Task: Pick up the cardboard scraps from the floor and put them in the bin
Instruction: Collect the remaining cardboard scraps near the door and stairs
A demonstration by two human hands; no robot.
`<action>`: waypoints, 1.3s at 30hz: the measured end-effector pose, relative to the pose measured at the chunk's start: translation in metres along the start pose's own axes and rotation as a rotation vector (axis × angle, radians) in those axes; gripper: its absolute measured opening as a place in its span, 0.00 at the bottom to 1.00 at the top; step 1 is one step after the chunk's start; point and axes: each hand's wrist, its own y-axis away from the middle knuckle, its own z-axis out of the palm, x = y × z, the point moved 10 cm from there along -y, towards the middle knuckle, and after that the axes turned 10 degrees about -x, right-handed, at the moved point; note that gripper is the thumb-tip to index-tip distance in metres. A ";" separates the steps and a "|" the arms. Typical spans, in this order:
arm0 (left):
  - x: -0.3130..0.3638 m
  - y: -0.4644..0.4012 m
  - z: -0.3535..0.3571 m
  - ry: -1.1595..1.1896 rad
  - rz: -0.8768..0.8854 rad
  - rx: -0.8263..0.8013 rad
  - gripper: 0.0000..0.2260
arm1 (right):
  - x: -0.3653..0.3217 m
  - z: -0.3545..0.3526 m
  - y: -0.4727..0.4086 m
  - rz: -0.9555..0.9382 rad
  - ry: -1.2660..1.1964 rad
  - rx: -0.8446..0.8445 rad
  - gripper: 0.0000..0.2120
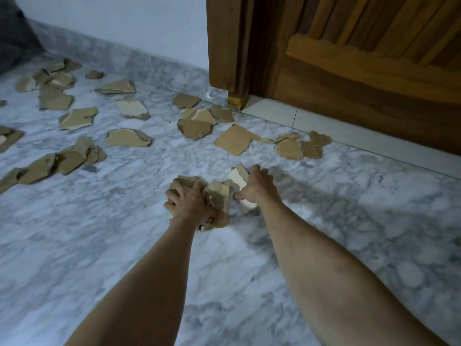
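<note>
scrap bundle (pixel 217 196) clamped under left hand (pixel 190 202); pale scrap (pixel 237 181) pinched by right hand (pixel 258 187), thumb below; more scraps (pixel 127 138) scattered on marble floor (pixel 99 233) by wooden door (pixel 361 78)

Matt cardboard scraps (pixel 126 138) — glossy marble floor (pixel 349 245)

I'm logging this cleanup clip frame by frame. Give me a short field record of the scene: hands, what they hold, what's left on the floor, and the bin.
left hand: pressed on a bundle of cardboard scraps, gripping it
right hand: closed on a pale scrap at the bundle's right
loose scraps: many, scattered over the marble floor, mostly left and ahead
scraps near door: small cluster by the wooden door
bin: not in view
</note>
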 end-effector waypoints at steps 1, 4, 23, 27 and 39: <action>0.000 0.000 -0.001 0.004 0.004 0.004 0.46 | 0.003 0.004 0.003 -0.003 -0.070 0.004 0.43; -0.004 0.003 -0.008 0.038 0.000 0.046 0.48 | 0.014 0.012 0.014 0.029 -0.220 -0.019 0.39; 0.039 0.039 0.021 1.102 0.200 -0.437 0.38 | 0.016 0.006 0.068 0.021 -0.416 0.120 0.11; 0.037 0.028 0.003 1.085 0.176 -0.365 0.32 | 0.006 -0.013 0.070 0.069 -0.514 0.116 0.16; 0.100 0.013 -0.014 1.353 0.421 -0.471 0.14 | 0.023 -0.051 0.019 0.214 -0.727 0.307 0.19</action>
